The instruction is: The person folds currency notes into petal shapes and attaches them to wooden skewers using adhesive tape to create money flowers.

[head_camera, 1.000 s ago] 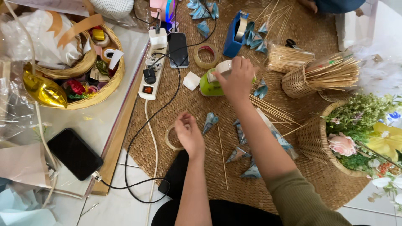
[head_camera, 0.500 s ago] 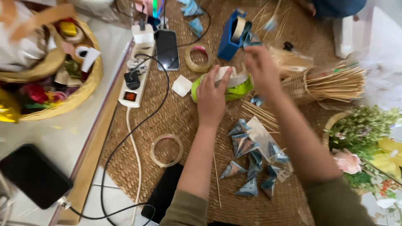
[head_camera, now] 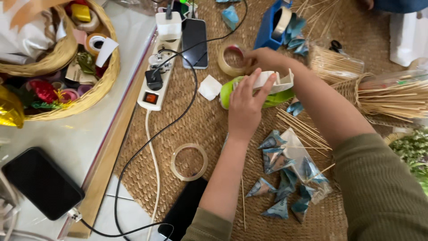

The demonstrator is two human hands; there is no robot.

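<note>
A green and white tape dispenser (head_camera: 278, 97) lies on the woven round mat (head_camera: 205, 125). My left hand (head_camera: 244, 109) presses on its white top with the fingers spread over it. My right hand (head_camera: 263, 59) is curled around the dispenser's far end, beside a brownish roll of tape (head_camera: 231, 60). Both olive sleeves come in from the bottom right. Just right of my left forearm lie several folded blue paper cones (head_camera: 276, 178) and loose thin wooden skewers (head_camera: 303, 130).
An empty tape ring (head_camera: 189, 161) and a black phone (head_camera: 183, 212) lie near me on the mat. A white power strip (head_camera: 156, 76), another phone (head_camera: 194, 36) and cables sit to the left, with a wicker basket (head_camera: 91, 96). A skewer bundle (head_camera: 392, 96) lies right.
My left hand left the mat near the tape ring and went up onto the dispenser. My right hand shifted to the dispenser's far end. The view moved closer.
</note>
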